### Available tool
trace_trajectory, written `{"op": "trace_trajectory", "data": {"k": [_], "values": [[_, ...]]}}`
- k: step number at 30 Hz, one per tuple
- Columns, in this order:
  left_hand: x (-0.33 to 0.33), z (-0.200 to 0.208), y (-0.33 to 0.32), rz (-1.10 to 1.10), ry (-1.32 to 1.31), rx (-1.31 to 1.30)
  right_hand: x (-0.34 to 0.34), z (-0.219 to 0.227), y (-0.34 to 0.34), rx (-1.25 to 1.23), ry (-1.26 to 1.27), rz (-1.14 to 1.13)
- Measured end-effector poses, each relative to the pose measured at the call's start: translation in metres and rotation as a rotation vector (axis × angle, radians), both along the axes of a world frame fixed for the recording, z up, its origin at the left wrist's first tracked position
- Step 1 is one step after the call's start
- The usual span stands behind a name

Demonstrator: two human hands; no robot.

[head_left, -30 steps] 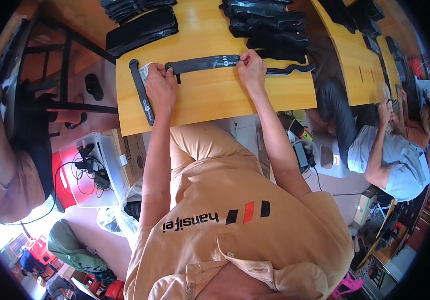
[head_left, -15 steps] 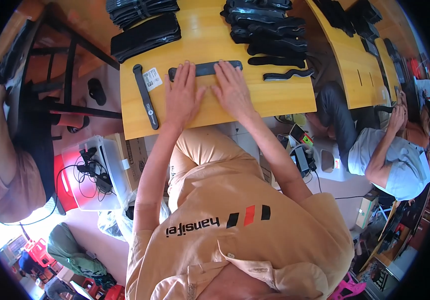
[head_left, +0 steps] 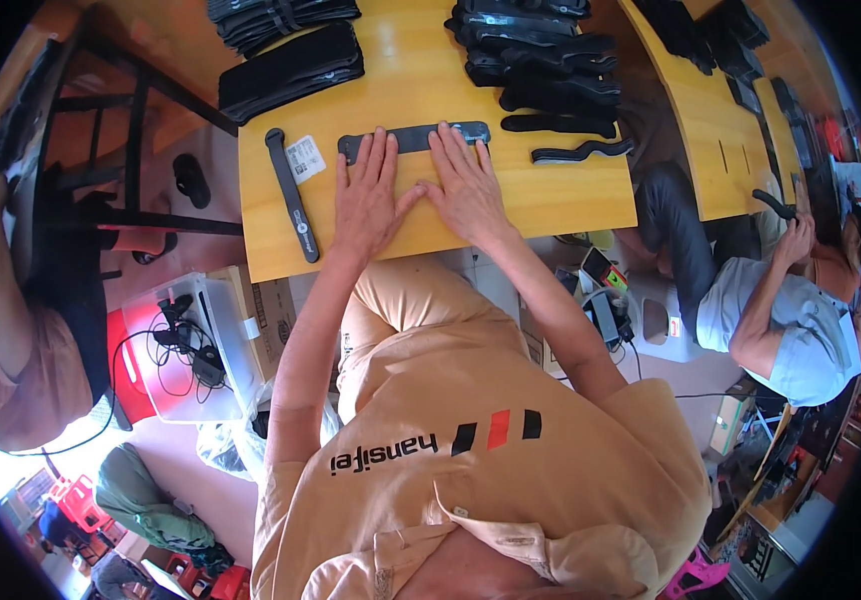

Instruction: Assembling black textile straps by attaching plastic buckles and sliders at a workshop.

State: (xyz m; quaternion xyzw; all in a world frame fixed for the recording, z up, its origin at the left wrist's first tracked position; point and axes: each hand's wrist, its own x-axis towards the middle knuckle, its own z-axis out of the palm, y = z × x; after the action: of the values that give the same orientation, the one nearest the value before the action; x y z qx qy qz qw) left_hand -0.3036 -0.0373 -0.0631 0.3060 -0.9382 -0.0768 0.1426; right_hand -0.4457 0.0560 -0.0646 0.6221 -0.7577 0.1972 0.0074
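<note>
A flat black strap lies crosswise on the yellow wooden table, straight and level. My left hand lies flat with fingers stretched out, its fingertips on the strap's left part. My right hand is also flat and spread, its fingertips on the strap's right part. The two thumbs nearly meet below the strap. To the left lies another black strap with a rounded end, beside a white printed label.
Stacks of black straps stand at the back left and back right. Single folded straps lie near the right edge. A clear bin with black cables sits low at left. Co-workers sit left and right.
My fingers have shifted slightly on the strap, and my thumbs have come closer together. At right, the co-worker's hands have moved with a black strap.
</note>
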Motion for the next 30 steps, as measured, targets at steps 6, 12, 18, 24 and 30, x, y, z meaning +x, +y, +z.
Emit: {"op": "trace_trajectory", "data": {"k": [6,12,18,24,30], "values": [[0.000,-0.003,-0.001,0.014,0.023,0.033,-0.007,-0.004,0.005,-0.005,0.038,-0.181],[0.000,-0.002,0.001,0.056,0.043,0.016,-0.012,-0.004,0.013,-0.116,0.118,-0.280],[0.004,0.012,0.003,0.083,0.193,0.098,-0.016,0.003,0.023,-0.370,-0.053,-0.348],[0.056,0.041,0.009,0.404,0.443,0.056,-0.017,0.013,0.028,-0.488,-0.137,-0.282],[0.094,0.029,0.007,0.679,0.154,0.205,-0.014,0.010,0.024,-0.478,-0.139,-0.184]]}}
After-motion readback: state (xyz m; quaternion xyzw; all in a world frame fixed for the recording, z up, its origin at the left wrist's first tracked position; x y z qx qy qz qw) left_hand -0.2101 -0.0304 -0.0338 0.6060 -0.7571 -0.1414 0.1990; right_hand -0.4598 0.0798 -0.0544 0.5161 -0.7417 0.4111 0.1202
